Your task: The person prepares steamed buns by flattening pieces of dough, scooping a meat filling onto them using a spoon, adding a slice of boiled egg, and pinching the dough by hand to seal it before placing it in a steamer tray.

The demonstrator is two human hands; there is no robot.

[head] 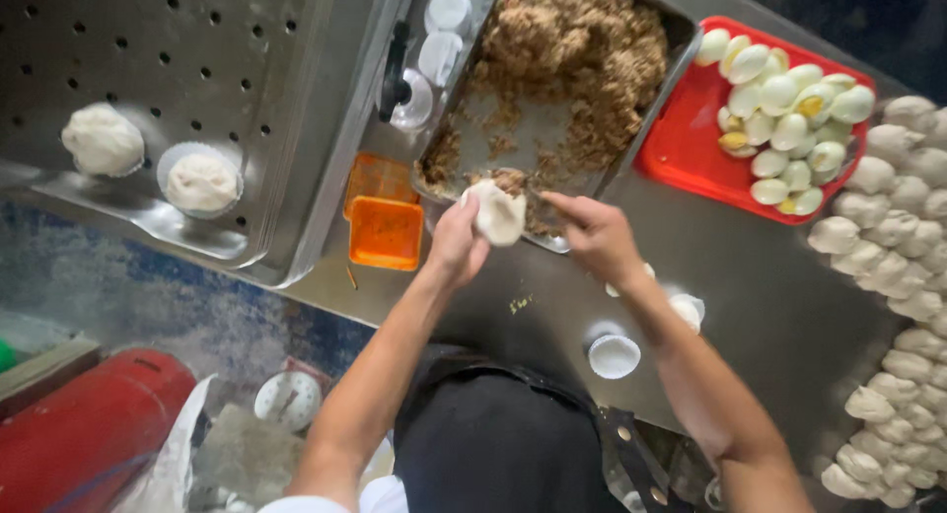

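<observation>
Steel counter [750, 306], pale flattened dough round [496, 213], cupped in left hand [456, 245]

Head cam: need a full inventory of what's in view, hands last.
metal tray: one, grey, top centre, holds brown minced filling
red tray: one, top right, holds halved boiled eggs, white and yellow
dough balls: many, off-white, piled along right edge
perforated steel tray: one, grey, top left, holds two filled buns in paper cups
orange containers: two, beside the metal tray
paper cups: several, white, on the steel table
red cylinder: one, bottom left
left hand: holds a flattened dough piece
right hand: reaches toward the filling; cannot tell what it grips
</observation>
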